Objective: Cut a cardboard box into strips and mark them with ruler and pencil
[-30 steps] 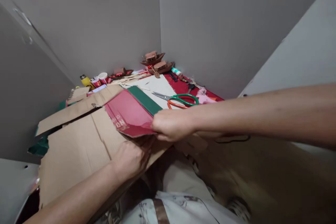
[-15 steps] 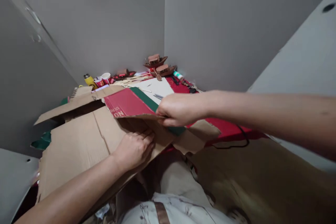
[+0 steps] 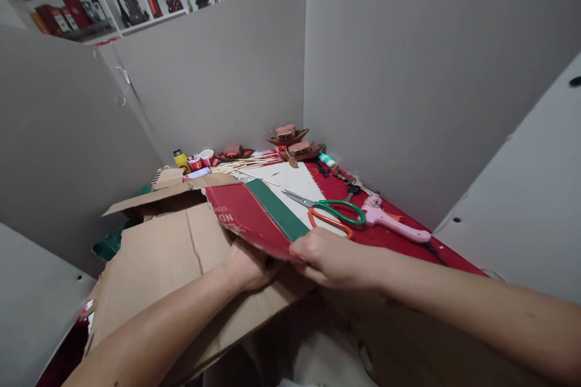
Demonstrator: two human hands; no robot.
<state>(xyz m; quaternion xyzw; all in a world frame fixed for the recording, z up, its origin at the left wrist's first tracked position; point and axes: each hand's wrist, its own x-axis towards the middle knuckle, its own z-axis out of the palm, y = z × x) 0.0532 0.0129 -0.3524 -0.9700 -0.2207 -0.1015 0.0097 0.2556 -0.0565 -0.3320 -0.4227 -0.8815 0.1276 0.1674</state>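
A large brown cardboard sheet lies in front of me, with a red and green printed flap folded up along its right side. My right hand is closed on the near corner of this flap, thumb and fingers pinching its edge. My left hand lies on the brown cardboard under the raised flap; its fingers are curled against the cardboard and partly hidden. Just beyond my right hand lie scissors with one green and one orange handle, and a pink glue gun.
On the red-covered table are a white sheet, thin wooden sticks and model boats. Paper cups and a yellow bottle stand at the back left. Grey panels enclose the table.
My right hand has drawn the flap's corner down and towards me, uncovering the scissors and glue gun. My left hand has slid further under the flap. The view has tilted up, showing shelves.
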